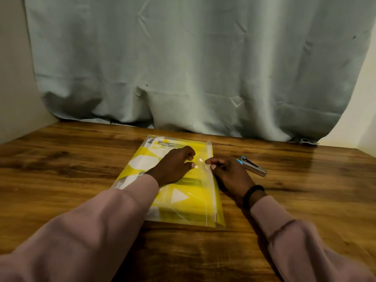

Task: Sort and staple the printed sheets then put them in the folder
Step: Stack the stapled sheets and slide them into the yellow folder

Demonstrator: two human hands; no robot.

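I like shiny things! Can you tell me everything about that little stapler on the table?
The stapler is small and slim, silvery metal with a bright blue end. It lies flat on the brown wooden table, angled, its blue end nearest the right hand. It looks closed. It sits right of the clear folder. Whether the hand touches it is unclear.

A wooden desk with dark, glossy grain fills the lower half of the frame. Behind it, across the upper part of the frame, hangs a pale grey-green curtain, creased and wrinkled, its hem bunching onto the desk's far edge. A plain light wall shows at the far left, and another strip at the far right.
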